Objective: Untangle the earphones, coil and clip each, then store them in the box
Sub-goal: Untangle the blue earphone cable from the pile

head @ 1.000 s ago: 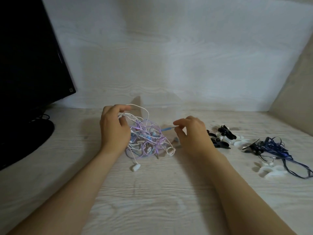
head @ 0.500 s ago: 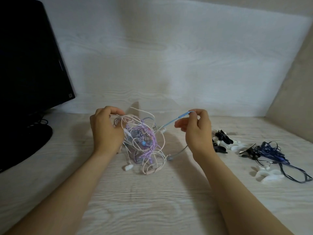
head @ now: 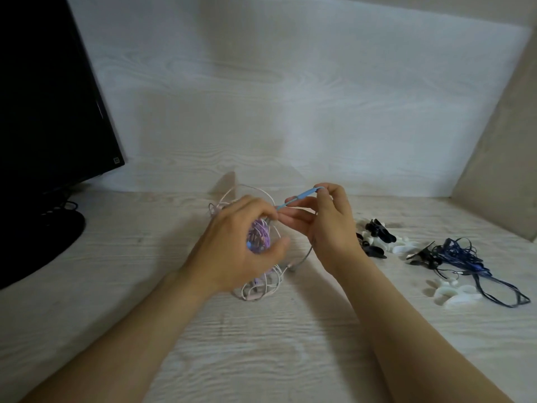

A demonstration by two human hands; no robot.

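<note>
Now | left hand (head: 232,245) grip: curled round the tangled ball of white, pink and purple earphone cords (head: 258,242) mid pale wooden table (head: 261,344), seemingly anchoring it | right hand (head: 331,231) grip: pinching the light blue cord end (head: 303,195), raised, likely to draw it free | box: unseen.

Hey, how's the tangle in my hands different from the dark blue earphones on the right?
Colour: the tangle mixes white, pink and purple cords; the blue earphones are one dark blue. Hold: the left hand grips the tangle and the right hand pinches its light blue cord; the blue earphones lie untouched on the desk. Both are thin, looped cords.
</note>
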